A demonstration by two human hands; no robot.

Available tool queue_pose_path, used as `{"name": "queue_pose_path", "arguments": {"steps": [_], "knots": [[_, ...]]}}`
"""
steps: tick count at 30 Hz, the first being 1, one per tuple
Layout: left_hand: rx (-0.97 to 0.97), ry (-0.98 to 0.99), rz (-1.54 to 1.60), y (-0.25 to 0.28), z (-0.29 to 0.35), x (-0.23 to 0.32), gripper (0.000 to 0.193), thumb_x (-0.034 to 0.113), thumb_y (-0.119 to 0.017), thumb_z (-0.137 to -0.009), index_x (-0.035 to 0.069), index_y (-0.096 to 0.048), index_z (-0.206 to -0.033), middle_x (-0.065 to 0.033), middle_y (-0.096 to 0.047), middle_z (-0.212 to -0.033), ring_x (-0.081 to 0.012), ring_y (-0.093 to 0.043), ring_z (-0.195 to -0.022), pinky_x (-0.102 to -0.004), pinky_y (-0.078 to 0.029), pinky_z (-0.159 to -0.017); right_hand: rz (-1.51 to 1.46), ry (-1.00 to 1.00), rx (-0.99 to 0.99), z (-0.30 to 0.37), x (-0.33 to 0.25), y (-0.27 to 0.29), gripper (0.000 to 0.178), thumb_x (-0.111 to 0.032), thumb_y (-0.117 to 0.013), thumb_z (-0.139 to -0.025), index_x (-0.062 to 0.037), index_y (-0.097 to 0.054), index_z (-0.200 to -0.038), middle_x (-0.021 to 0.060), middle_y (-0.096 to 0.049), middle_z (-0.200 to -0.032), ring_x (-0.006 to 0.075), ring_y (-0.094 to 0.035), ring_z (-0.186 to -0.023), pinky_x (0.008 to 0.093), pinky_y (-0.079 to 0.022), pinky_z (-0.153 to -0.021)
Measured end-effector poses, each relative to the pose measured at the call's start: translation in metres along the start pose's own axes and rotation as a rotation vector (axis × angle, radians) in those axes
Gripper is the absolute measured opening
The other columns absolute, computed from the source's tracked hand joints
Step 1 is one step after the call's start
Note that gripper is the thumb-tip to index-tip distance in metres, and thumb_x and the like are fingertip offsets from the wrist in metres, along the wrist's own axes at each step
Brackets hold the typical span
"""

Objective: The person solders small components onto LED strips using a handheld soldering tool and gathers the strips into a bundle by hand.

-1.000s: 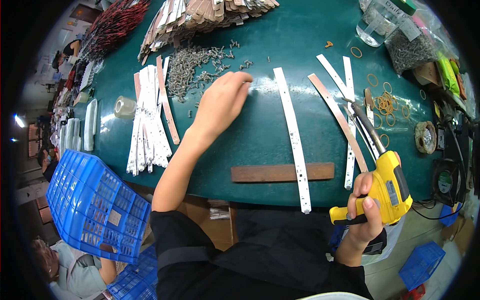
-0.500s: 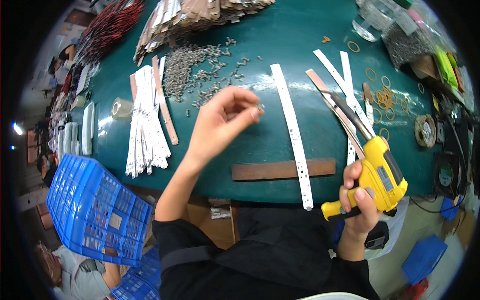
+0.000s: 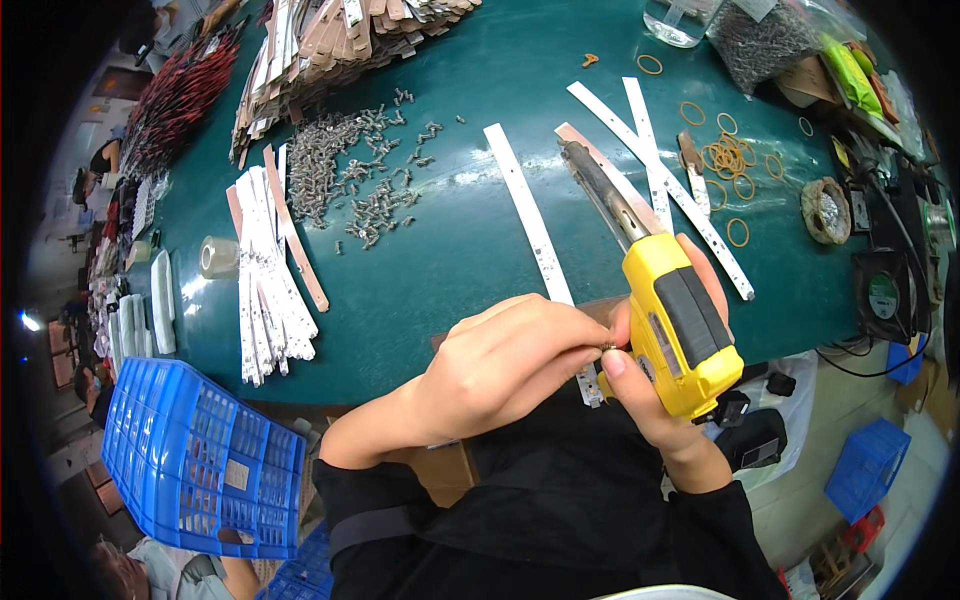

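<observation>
My left hand is closed in a pinch on a small metal connector. The tip of my right thumb meets it there. In my right hand is a yellow soldering gun with black grip panels, its metal nozzle pointing up and away over the table. Beneath my hands runs a white circuit-board strip; my fingers cover part of its near half. A brown wooden bar lies crosswise under the strip, mostly hidden by my hands. Loose metal connectors are heaped at the upper left.
White strips lie bundled at left beside a tape roll. More strips cross at right near rubber bands. A strip pile lies at the back. A blue basket stands lower left, with a person below it.
My left hand has moved right and down to meet my right hand. The soldering gun has shifted left, more upright. The view has shifted slightly, moving the table's things leftward.
</observation>
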State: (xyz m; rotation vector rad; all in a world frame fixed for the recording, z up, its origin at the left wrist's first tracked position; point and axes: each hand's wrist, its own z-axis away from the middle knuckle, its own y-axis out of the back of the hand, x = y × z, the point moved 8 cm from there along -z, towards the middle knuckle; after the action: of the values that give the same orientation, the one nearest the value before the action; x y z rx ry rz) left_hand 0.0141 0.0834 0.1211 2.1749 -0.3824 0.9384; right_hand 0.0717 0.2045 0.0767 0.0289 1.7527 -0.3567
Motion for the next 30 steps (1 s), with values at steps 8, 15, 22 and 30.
{"name": "queue_pose_path", "arguments": {"steps": [8, 15, 22, 30], "knots": [[-0.053, 0.306, 0.116, -0.004, 0.013, -0.025, 0.005, 0.006, -0.065, -0.087, 0.002, -0.062, -0.086, -0.0097, -0.061, -0.075, -0.0260, -0.061, -0.065, -0.0334, -0.049, -0.059, 0.007, 0.004, 0.012, -0.005, 0.000, 0.000, 0.083, 0.006, -0.061, -0.078, -0.0031, -0.016, -0.147, 0.0091, -0.051, -0.101, 0.0118, -0.054, -0.086, 0.0254, -0.048, -0.075], [0.149, 0.213, -0.601, 0.058, 0.025, -0.057, 0.009, 0.007, -0.065, -0.084, 0.003, -0.058, -0.087, -0.0085, -0.057, -0.079, -0.0274, -0.058, -0.073, -0.0359, -0.048, -0.067, 0.026, -0.102, 0.204, 0.012, 0.006, 0.013, 0.077, 0.001, -0.059, -0.079, -0.0038, -0.022, -0.146, 0.0077, -0.054, -0.090, 0.0118, -0.052, -0.070, 0.0243, -0.046, -0.061], [0.137, 0.400, -0.956, 0.089, 0.060, -0.101, 0.011, 0.009, -0.064, -0.082, 0.004, -0.058, -0.090, -0.0111, -0.054, -0.087, -0.0300, -0.055, -0.084, -0.0396, -0.047, -0.077, -0.059, -0.026, 0.142, 0.010, -0.006, 0.003, 0.070, 0.005, -0.052, -0.084, -0.0027, -0.024, -0.147, 0.0116, -0.050, -0.094, 0.0079, -0.044, -0.058, 0.0186, -0.036, -0.045], [-0.042, 0.427, 0.582, -0.008, 0.019, -0.022, 0.024, 0.019, -0.065, -0.091, 0.002, -0.050, -0.099, -0.0060, -0.062, -0.085, -0.0153, -0.063, -0.077, -0.0297, -0.051, -0.067, 0.271, 0.018, 0.038, 0.019, -0.001, 0.001, 0.080, -0.001, -0.057, -0.080, -0.0020, -0.015, -0.148, 0.0126, -0.049, -0.096, 0.0166, -0.053, -0.075, 0.0300, -0.048, -0.070]]}}
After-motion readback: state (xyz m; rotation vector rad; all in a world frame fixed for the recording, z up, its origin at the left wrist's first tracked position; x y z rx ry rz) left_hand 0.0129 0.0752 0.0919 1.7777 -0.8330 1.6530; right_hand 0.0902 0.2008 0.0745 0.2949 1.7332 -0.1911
